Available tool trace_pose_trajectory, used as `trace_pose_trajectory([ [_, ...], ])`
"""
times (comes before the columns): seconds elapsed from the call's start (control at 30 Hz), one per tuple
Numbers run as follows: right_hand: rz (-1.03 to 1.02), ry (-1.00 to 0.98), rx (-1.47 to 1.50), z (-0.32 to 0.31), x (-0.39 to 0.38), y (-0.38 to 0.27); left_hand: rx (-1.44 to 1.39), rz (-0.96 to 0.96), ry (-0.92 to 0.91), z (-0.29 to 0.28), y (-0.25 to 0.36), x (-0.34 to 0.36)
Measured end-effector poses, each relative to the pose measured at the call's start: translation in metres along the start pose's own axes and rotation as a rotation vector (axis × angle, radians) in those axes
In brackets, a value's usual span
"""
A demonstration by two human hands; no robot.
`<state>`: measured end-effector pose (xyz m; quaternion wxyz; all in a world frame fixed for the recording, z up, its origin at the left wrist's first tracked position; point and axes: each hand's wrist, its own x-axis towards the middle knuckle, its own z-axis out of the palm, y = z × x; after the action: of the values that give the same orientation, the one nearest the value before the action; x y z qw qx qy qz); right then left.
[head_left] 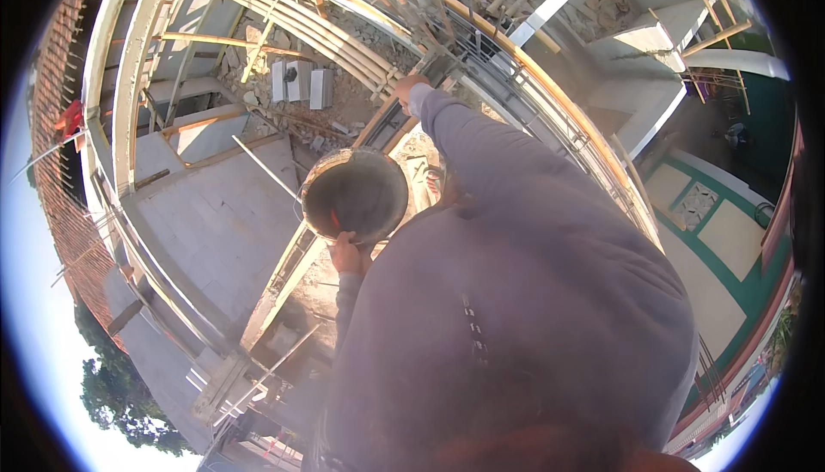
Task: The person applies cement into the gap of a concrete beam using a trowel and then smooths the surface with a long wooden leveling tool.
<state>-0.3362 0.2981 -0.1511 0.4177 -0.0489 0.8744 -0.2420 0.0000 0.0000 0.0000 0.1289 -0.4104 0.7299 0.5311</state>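
A round dark bucket [354, 193] with a pale, crusted rim is tilted so that its dark interior faces the camera, over narrow timber formwork. My left hand [347, 253] grips the bucket at its lower rim. Farther up, my right hand [409, 91], at the end of a grey sleeve, has closed fingers at the junction of a wooden beam [378, 124] and some bamboo poles [318, 34]; what exactly it holds is too small to make out. My own torso and right arm hide much of what lies below.
Bamboo, timber and rebar [524, 85] cross above a drop with rubble and pale blocks [296, 81]. A grey block wall [206, 223] stands at left, beside a tiled roof [77, 240] and an unclear red shape [70, 118]. A green-and-cream surface [720, 253] is at right.
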Motion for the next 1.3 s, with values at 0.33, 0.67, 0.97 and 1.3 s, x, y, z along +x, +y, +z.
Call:
trace_pose_trajectory([
  [0.33, -0.004, 0.004, 1.277, -0.038, -0.335, -0.031, -0.445, 0.083, 0.205, 0.016, 0.042, -0.041],
  [0.67, -0.56, 0.452, -0.257, -0.026, -0.386, -0.104, -0.434, 0.648, 0.033, 0.013, 0.108, -0.074],
  [0.97, -0.593, 0.466, -0.376, -0.045, -0.411, -0.121, -0.282, 1.041, 0.134, -0.003, 0.163, -0.102],
  [1.3, -0.622, -0.18, 0.235, -0.171, -0.303, -0.069, -0.375, 1.003, 0.013, 0.032, 0.215, -0.136],
])
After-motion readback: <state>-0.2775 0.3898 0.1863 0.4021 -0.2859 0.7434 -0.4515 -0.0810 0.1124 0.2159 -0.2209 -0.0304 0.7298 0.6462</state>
